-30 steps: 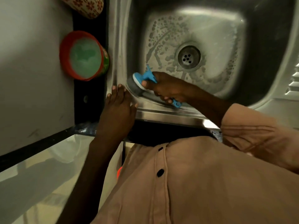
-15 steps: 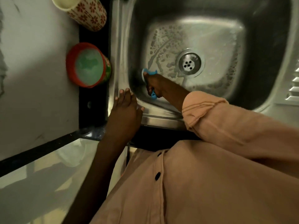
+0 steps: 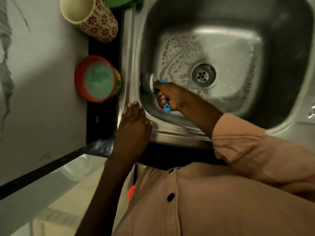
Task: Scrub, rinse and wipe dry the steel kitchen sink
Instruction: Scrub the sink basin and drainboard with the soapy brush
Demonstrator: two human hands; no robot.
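The steel sink [image 3: 281,48] fills the upper right, its floor streaked with soap suds around the drain [image 3: 203,75]. My right hand [image 3: 167,95] grips the blue handle of a scrub brush [image 3: 153,82]. The brush's grey head presses against the sink's left inner wall. My left hand [image 3: 133,125] rests flat with straight fingers on the sink's near-left rim.
A red tub of green dish paste [image 3: 98,79] stands on the counter left of the sink. A cream cup with red flowers [image 3: 90,17] lies tilted behind it, beside a green cloth [image 3: 122,2]. A drainboard edge [image 3: 312,111] shows at far right.
My right hand has carried the brush from the sink's near-left corner up along the left wall. The view has shifted down, showing more of the cup. My left hand stays put.
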